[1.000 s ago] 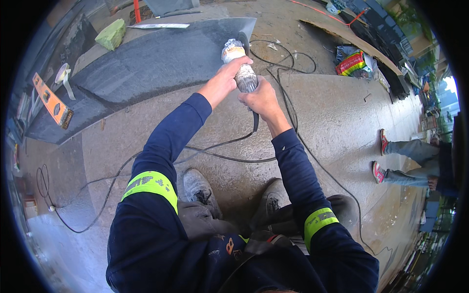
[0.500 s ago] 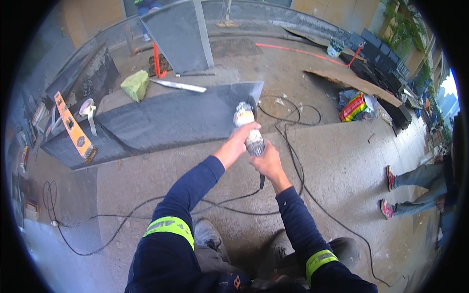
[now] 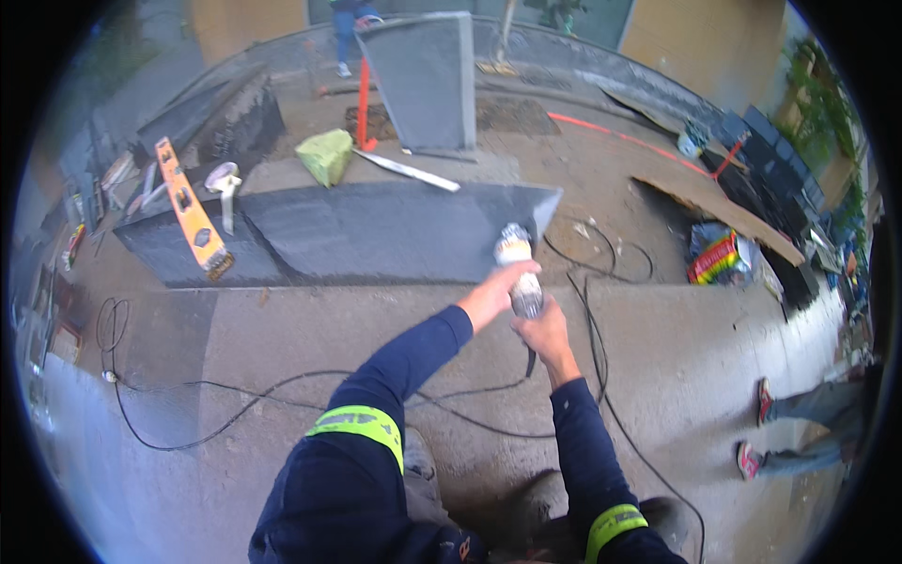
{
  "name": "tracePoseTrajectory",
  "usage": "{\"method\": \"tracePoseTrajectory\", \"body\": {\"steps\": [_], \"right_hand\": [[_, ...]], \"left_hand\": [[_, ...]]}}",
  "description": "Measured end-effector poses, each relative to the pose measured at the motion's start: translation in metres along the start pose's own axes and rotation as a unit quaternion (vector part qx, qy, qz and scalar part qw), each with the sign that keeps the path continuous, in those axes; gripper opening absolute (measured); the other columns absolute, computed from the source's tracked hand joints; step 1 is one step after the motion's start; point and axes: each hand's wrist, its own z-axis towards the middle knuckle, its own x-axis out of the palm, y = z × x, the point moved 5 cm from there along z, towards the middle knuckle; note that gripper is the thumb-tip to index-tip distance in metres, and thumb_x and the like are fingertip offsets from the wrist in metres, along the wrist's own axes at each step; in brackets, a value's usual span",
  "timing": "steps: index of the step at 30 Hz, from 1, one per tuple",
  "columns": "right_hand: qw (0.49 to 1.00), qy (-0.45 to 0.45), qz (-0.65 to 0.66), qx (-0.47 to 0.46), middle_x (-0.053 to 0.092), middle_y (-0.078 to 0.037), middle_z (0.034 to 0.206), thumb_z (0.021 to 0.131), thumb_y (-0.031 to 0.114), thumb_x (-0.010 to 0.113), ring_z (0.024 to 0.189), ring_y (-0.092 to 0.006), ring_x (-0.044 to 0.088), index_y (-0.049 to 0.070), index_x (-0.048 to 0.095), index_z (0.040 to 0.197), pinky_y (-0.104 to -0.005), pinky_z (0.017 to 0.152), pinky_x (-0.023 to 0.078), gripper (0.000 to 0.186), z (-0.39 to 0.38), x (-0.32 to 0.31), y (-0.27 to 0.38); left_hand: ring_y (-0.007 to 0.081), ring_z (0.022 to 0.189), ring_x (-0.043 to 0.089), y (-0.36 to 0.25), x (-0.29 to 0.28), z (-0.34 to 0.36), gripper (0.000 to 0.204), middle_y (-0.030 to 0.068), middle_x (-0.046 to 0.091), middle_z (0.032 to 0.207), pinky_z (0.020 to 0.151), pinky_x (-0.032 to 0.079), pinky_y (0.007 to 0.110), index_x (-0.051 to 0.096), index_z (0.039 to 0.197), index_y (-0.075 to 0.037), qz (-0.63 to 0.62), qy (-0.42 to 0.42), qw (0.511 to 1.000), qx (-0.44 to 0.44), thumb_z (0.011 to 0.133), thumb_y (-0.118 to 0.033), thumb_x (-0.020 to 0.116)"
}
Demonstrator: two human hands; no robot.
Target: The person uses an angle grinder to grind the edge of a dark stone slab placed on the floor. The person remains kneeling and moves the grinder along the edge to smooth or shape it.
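Both hands closed on the angle grinder (image 3: 519,268), left hand (image 3: 490,293) forward, right hand (image 3: 542,331) behind, near the dark stone slab (image 3: 376,233) right corner; judged best kept steady, cord (image 3: 601,376) clear.

Outdoor stone-cutting yard: dark stone slab (image 3: 376,235) on concrete ground, orange level (image 3: 191,209) on it, upright slab (image 3: 425,80) behind, power cords beside.
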Motion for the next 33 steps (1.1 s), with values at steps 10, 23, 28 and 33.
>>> {"method": "tracePoseTrajectory", "body": {"steps": [10, 23, 28, 33], "right_hand": [[1.000, -0.011, -0.016, -0.012, 0.082, -0.031, 0.122, 0.076, 0.028, 0.093, 0.120, -0.0484, 0.079, -0.004, 0.068, 0.134, -0.0527, 0.103, 0.062, 0.071, -0.017, -0.016, 0.009], [1.000, -0.014, 0.013, -0.011, 0.082, -0.029, 0.122, 0.074, 0.023, 0.091, 0.117, -0.0450, 0.081, -0.003, 0.067, 0.140, -0.0517, 0.104, 0.062, 0.075, -0.023, -0.022, 0.012], [0.999, -0.024, 0.017, -0.043, 0.082, -0.029, 0.121, 0.075, 0.026, 0.091, 0.118, -0.0464, 0.080, -0.004, 0.066, 0.140, -0.0521, 0.104, 0.062, 0.075, -0.027, -0.024, 0.016], [0.999, -0.037, -0.023, -0.031, 0.082, -0.025, 0.114, 0.077, 0.022, 0.090, 0.103, -0.0373, 0.081, -0.005, 0.067, 0.135, -0.0473, 0.089, 0.064, 0.068, -0.025, -0.021, 0.008]], "left_hand": [[0.0226, 0.079, 0.078, -0.002, 0.006, 0.001, 0.028, 0.0043, 0.075, 0.091, 0.070, 0.068, 0.043, 0.071, 0.113, -0.011, -0.002, -0.014, 0.999, -0.042, 0.093, -0.006, 0.090], [0.0204, 0.079, 0.075, -0.007, 0.029, -0.019, 0.027, 0.0032, 0.072, 0.091, 0.070, 0.064, 0.041, 0.072, 0.113, -0.010, 0.011, -0.046, 0.998, -0.029, 0.093, -0.007, 0.091], [0.0197, 0.084, 0.077, -0.008, 0.027, -0.021, 0.025, 0.0024, 0.075, 0.094, 0.071, 0.065, 0.040, 0.074, 0.114, -0.010, -0.004, 0.001, 1.000, 0.000, 0.095, -0.011, 0.091], [0.0229, 0.083, 0.078, -0.006, 0.015, -0.008, 0.031, 0.0073, 0.075, 0.096, 0.073, 0.068, 0.042, 0.072, 0.118, -0.007, 0.039, -0.039, 0.998, -0.015, 0.093, -0.006, 0.091]]}}
